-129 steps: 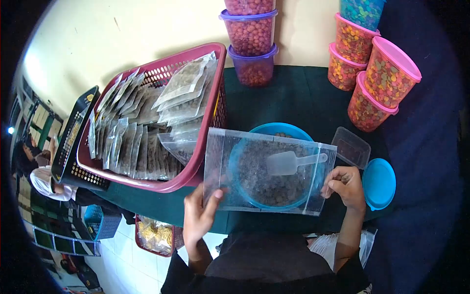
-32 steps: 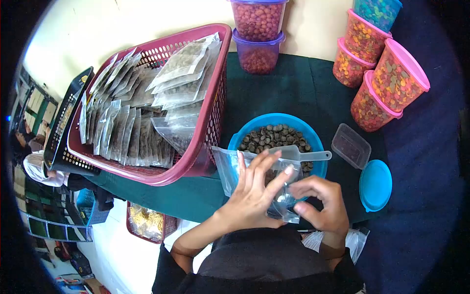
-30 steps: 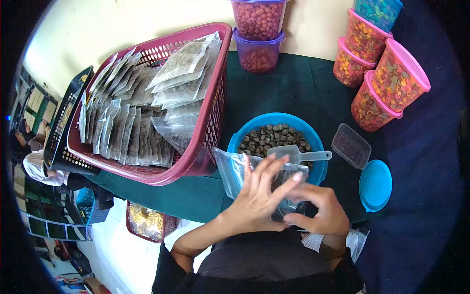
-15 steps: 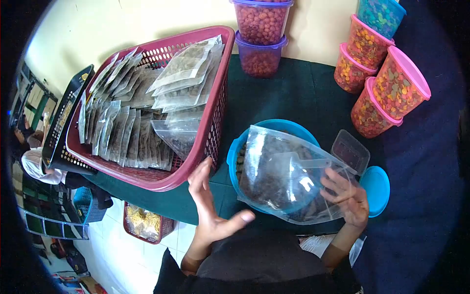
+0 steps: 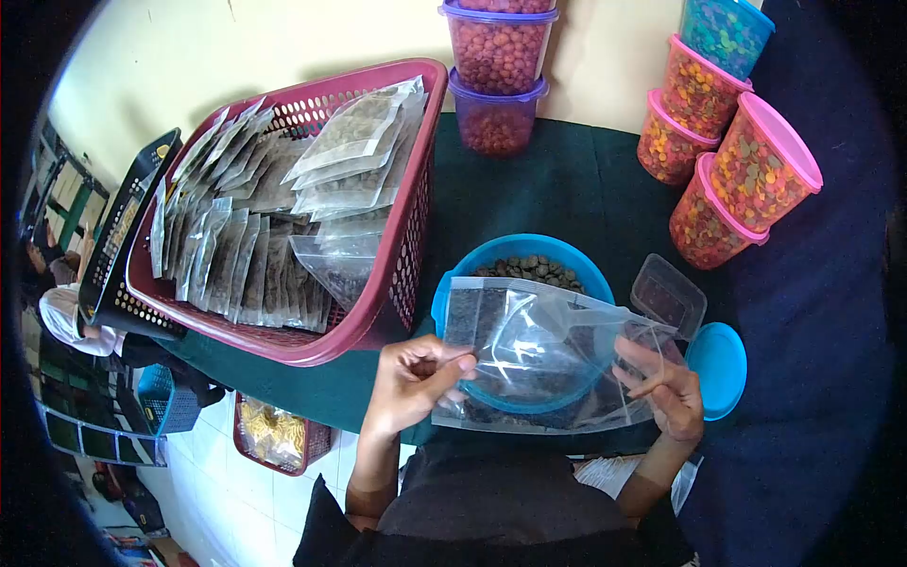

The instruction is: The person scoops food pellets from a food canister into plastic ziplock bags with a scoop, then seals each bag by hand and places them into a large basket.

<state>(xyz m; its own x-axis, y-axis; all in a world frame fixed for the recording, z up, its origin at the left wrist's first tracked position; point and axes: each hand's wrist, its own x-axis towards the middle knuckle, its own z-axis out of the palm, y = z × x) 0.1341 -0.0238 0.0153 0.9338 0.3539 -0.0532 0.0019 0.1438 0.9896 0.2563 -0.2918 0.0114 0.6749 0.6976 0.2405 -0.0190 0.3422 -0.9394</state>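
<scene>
far left, partly cut off by the lens edge: a black crate leaning against the red basket, which sits on the dark green table cover and is packed with rows of sealed clear packets of dark pellets, more packets piled flat toward its back corner. below the table edge, on the tiled floor, a smaller red basket with yellowish contents.

next, the left hand, fingers curled and thumb pressed down, pinching the left edge of a clear plastic bag. bag held spread out, roughly level, right over the blue bowl of dark brown pellets, hiding most of it; only the far rim and a strip of pellets visible beyond the bag. a pale scoop showing faintly through the plastic.

behind, against the cream wall, stacked purple tubs of reddish pellets.

right hand gripping the bag's right edge, fingers bent around it. just beyond, a small clear rectangular container, and beside the hand a blue round lid flat on the cover. far right, pink-lidded tubs of mixed coloured pellets, stacked and tilted
</scene>
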